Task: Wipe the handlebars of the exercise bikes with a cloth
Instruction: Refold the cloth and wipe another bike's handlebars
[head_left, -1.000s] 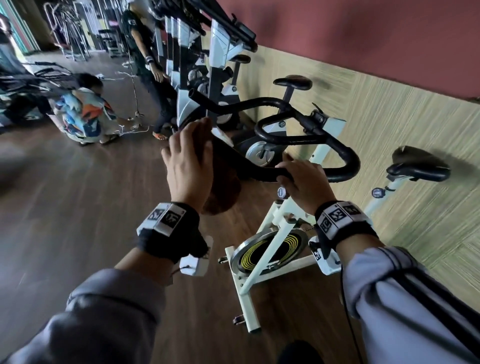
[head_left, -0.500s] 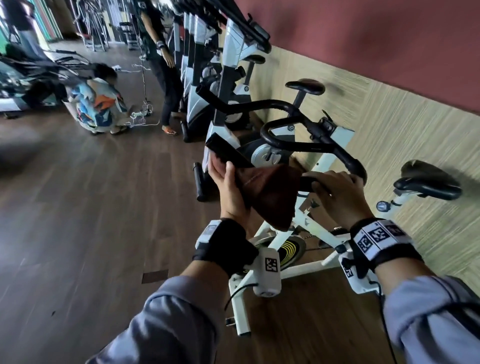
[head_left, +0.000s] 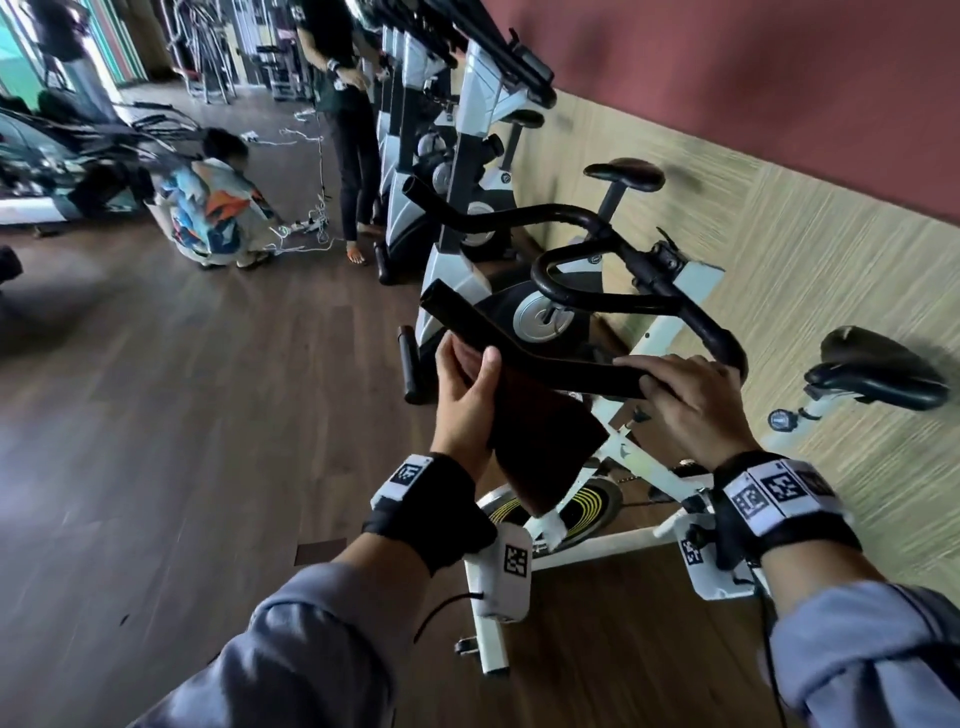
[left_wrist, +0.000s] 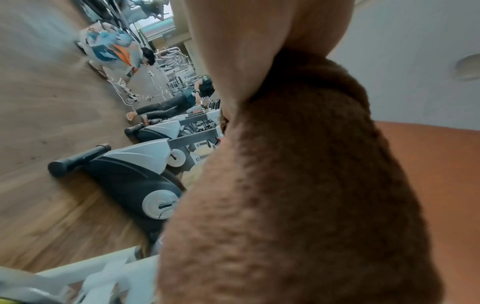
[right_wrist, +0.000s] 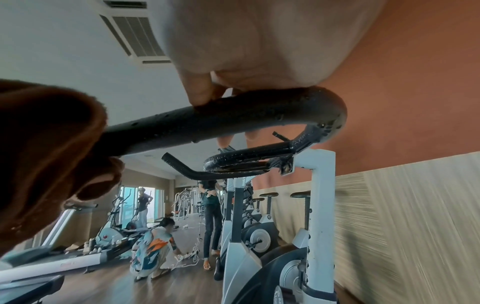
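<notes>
The nearest white exercise bike (head_left: 631, 452) carries black handlebars (head_left: 566, 299). My left hand (head_left: 467, 379) grips the near handlebar arm (head_left: 483, 325) from below through a brown cloth (head_left: 540, 441), and the cloth hangs down beneath the bar. In the left wrist view the cloth (left_wrist: 298, 185) fills most of the picture under my thumb (left_wrist: 246, 51). My right hand (head_left: 685, 395) grips the same bar closer to its bend. From the right wrist, its fingers (right_wrist: 200, 92) curl over the wet-speckled bar (right_wrist: 233, 121), with the cloth (right_wrist: 46, 144) at the left.
More exercise bikes (head_left: 457, 171) line the wall beyond this one. The black saddle (head_left: 878, 374) sits to my right by the panelled wall. A person (head_left: 343, 104) stands at the bikes ahead, another person (head_left: 213, 213) crouches by cables (head_left: 306, 228) on the wooden floor.
My left hand has turned from on top of the near bar arm to beneath it, and the cloth now hangs below. My right hand has stayed on the bar.
</notes>
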